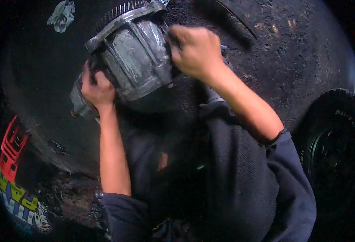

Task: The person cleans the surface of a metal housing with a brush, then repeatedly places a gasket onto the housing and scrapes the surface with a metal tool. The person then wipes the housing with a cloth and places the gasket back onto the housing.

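Note:
A grey cast metal housing (pixel 131 56) with ribs and a toothed gear (pixel 123 10) along its far edge lies tilted on the dark ground in front of me. My left hand (pixel 99 88) is at its lower left side, fingers bent against the casing beside a smaller metal part (pixel 80 99). My right hand (pixel 195 50) is curled at the right side of the housing, its fingers partly blurred. Whatever those fingers hold, if anything, is hidden.
A crumpled pale wrapper (pixel 61 16) lies at the upper left. A tyre (pixel 333 149) stands at the right. Red shape (pixel 12 149) and colourful lettering (pixel 18 197) show at the lower left. A thin rod (pixel 236 17) lies at the top.

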`<action>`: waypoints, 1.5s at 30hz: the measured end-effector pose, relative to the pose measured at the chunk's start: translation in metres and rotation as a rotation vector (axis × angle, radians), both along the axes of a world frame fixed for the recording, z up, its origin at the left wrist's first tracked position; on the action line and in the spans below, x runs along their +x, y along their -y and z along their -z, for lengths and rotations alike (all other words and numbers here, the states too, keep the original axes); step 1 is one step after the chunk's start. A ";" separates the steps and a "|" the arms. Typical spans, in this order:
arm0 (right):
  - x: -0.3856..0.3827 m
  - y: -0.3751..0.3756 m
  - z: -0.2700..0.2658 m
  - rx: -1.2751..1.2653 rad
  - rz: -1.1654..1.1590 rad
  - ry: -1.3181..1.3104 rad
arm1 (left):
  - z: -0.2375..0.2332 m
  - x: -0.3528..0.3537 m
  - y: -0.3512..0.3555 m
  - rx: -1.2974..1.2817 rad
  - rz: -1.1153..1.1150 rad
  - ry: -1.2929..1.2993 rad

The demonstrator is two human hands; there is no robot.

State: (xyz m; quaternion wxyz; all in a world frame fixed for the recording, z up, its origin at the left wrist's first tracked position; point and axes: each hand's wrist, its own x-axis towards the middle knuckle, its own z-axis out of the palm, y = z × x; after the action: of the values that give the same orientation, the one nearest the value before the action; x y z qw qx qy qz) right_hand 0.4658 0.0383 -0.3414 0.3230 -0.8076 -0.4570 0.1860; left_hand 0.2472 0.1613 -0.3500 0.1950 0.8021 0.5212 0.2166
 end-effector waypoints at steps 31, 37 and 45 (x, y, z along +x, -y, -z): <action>0.026 0.009 0.009 0.044 0.380 -0.888 | -0.008 -0.002 -0.010 -0.049 0.006 0.030; 0.023 0.018 0.026 -0.054 0.283 -0.774 | -0.010 0.000 -0.005 -0.020 -0.016 -0.007; 0.015 0.034 0.002 0.066 0.053 -1.204 | -0.003 0.000 -0.005 0.020 0.025 0.025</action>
State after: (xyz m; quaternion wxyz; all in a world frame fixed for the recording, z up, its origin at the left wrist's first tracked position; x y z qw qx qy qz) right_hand 0.4808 0.0047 -0.3431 0.5542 -0.5611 -0.1792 0.5882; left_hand 0.2467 0.1664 -0.3465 0.1962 0.8076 0.5065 0.2295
